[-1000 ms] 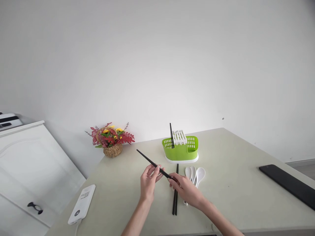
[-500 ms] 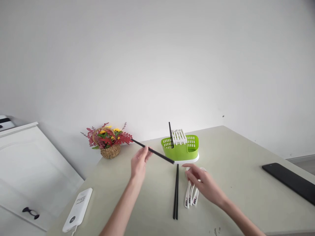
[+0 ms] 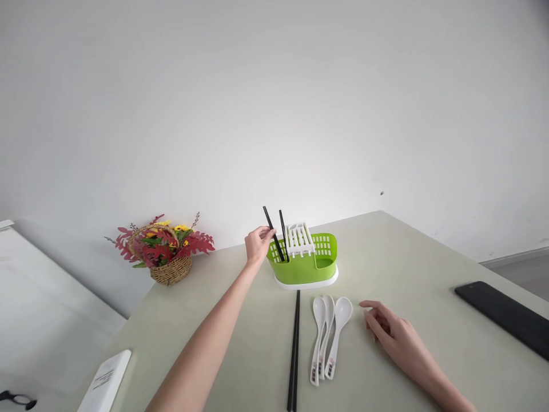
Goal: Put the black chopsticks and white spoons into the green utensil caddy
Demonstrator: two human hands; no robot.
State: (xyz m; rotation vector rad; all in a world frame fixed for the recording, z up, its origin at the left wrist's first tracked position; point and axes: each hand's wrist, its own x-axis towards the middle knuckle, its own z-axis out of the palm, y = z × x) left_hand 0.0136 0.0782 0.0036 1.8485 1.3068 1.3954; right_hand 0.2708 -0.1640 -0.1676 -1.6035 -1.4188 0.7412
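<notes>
My left hand (image 3: 258, 245) reaches out to the green cutlery holder (image 3: 305, 266) and pinches a black chopstick (image 3: 271, 230) whose lower end stands in the holder's left compartment. A second black chopstick (image 3: 282, 228) leans in the same compartment. My right hand (image 3: 393, 334) rests on the table with fingers loosely spread, holding nothing, just right of three white spoons (image 3: 327, 341). A pair of black chopsticks (image 3: 294, 353) lies on the table left of the spoons.
A wicker basket of red and yellow flowers (image 3: 164, 253) stands at the table's back left. A white power bank (image 3: 105, 382) lies at the front left edge. A long black flat object (image 3: 502, 314) lies at the right. A white cabinet (image 3: 47, 320) stands left of the table.
My left hand carried the black chopstick away from me and stood it in the green holder. My right hand let go and moved right of the spoons.
</notes>
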